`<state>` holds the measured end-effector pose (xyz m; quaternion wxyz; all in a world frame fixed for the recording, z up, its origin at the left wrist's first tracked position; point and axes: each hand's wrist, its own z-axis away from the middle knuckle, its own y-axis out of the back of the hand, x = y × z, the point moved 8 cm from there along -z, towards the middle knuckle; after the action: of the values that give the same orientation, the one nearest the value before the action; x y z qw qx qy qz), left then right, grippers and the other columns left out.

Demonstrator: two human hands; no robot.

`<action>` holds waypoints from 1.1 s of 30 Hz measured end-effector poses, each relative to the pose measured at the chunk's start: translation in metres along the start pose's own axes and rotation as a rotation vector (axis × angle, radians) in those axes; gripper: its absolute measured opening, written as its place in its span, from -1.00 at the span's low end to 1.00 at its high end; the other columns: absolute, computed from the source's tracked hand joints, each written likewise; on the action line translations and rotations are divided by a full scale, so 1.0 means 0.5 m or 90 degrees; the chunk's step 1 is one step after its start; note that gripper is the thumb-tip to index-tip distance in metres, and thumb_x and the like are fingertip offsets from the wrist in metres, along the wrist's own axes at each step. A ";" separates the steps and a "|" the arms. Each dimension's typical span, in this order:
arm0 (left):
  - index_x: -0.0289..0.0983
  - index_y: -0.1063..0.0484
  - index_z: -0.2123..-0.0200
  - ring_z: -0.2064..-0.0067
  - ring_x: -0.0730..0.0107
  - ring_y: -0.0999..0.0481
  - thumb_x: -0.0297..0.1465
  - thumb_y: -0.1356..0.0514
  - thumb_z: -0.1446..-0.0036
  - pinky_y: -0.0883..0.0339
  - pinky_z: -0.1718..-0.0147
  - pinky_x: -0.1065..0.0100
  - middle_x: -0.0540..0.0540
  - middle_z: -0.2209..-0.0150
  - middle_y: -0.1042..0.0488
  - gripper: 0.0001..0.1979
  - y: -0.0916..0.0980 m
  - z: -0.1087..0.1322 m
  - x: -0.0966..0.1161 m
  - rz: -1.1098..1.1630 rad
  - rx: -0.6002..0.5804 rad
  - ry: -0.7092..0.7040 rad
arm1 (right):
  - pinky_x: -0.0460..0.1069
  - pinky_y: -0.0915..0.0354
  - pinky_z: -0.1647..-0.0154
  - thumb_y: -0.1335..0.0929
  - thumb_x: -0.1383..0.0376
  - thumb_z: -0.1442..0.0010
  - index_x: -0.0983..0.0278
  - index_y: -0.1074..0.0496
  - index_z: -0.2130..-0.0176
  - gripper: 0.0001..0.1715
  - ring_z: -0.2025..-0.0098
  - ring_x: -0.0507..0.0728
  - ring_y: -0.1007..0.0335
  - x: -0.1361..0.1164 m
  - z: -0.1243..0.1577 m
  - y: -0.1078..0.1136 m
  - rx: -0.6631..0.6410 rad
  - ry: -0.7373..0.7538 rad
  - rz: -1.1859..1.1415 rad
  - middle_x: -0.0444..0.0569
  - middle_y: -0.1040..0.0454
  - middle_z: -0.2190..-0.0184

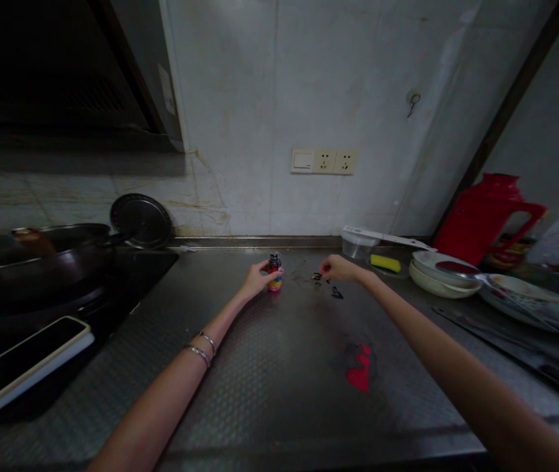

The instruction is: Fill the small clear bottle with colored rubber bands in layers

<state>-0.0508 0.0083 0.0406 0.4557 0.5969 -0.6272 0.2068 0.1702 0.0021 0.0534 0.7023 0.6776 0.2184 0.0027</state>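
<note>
My left hand (255, 280) is wrapped round a small bottle (274, 274) standing upright on the metal counter. Its lower half shows red, yellow, blue and pink; its upper part looks black. To the right, my right hand (338, 269) is closed in a pinch, fingertips down near the counter top. Small dark curled pieces (317, 278) lie right beside these fingertips, and another dark looped piece (337, 293) lies just nearer to me. Whatever is between the right fingertips is too small to make out.
A dark wok (57, 262) and a phone-like slab (28, 367) are at left. At right are a yellow sponge (385, 263), a clear plastic ladle (358, 242), stacked bowls (443, 282) and a red thermos jug (480, 216). A red patch (360, 373) marks the counter.
</note>
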 end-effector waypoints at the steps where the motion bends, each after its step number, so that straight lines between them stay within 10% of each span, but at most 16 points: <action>1: -0.35 -0.46 0.20 0.20 0.29 -0.43 -0.24 -0.25 0.12 -0.27 0.19 0.32 -0.15 0.22 -0.50 -0.60 0.000 0.000 0.000 0.001 0.001 -0.001 | -0.13 -0.17 0.45 -0.29 0.39 0.17 0.36 -0.49 0.43 -0.76 0.46 0.03 -0.31 -0.014 -0.006 0.017 0.013 0.015 -0.012 -0.08 -0.45 0.53; 9: -0.34 -0.46 0.21 0.23 0.29 -0.44 -0.23 -0.26 0.14 -0.28 0.22 0.34 -0.14 0.25 -0.50 -0.60 0.002 0.000 -0.006 0.000 0.009 0.006 | -0.13 -0.18 0.44 -0.30 0.36 0.13 0.40 -0.47 0.35 -0.73 0.48 -0.01 -0.28 -0.194 -0.059 0.132 0.070 0.139 -0.097 -0.06 -0.46 0.49; 16: -0.35 -0.45 0.20 0.23 0.29 -0.43 -0.23 -0.22 0.09 -0.28 0.25 0.34 -0.14 0.25 -0.50 -0.61 -0.001 0.003 0.001 -0.022 -0.010 -0.018 | -0.16 -0.18 0.46 -0.32 0.44 0.14 0.44 -0.49 0.34 -0.73 0.48 -0.03 -0.28 -0.309 -0.106 0.121 0.063 0.183 -0.062 -0.03 -0.48 0.48; 33: -0.36 -0.45 0.22 0.22 0.29 -0.44 -0.26 -0.23 0.09 -0.28 0.23 0.34 -0.14 0.25 -0.51 -0.64 0.000 0.000 -0.009 -0.013 -0.002 -0.024 | -0.10 -0.14 0.40 -0.06 0.26 -0.23 0.44 -0.46 0.41 -0.48 0.42 0.05 -0.29 -0.324 -0.099 0.075 0.031 0.161 0.100 0.11 -0.48 0.41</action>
<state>-0.0512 0.0110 0.0368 0.4469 0.6064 -0.6297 0.1901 0.0191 0.0038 0.1386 0.6501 0.7038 0.2512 0.1376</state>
